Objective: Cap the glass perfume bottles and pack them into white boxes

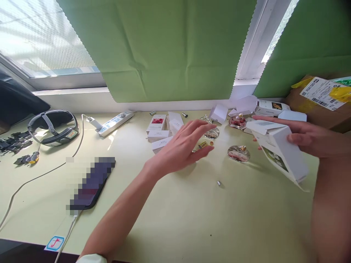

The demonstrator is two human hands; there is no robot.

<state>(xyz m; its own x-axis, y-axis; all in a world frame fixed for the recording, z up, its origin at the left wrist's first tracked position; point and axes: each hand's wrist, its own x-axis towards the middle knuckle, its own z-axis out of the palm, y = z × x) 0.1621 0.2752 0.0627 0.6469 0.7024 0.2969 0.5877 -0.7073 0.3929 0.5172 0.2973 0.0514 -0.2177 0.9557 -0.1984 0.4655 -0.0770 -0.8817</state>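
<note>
Left hand [181, 147] has fingers spread. White box [289, 155] lies at its 3 o'clock, long axis 10-to-4, pinched by right hand [308, 137].

Between the bare left arm [123, 206] and right arm [333, 204], a hand could slide along the near edge of the pale green table [181, 219]. Farther in sits a tiny silver metal cap [218, 183]. Round clear glass bottles [238, 155] and small white card boxes [157, 123] crowd toward the far edge. A flat black phone [93, 189] blocks the left, and a big brown cardboard box [323, 109] the far right corner.
</note>
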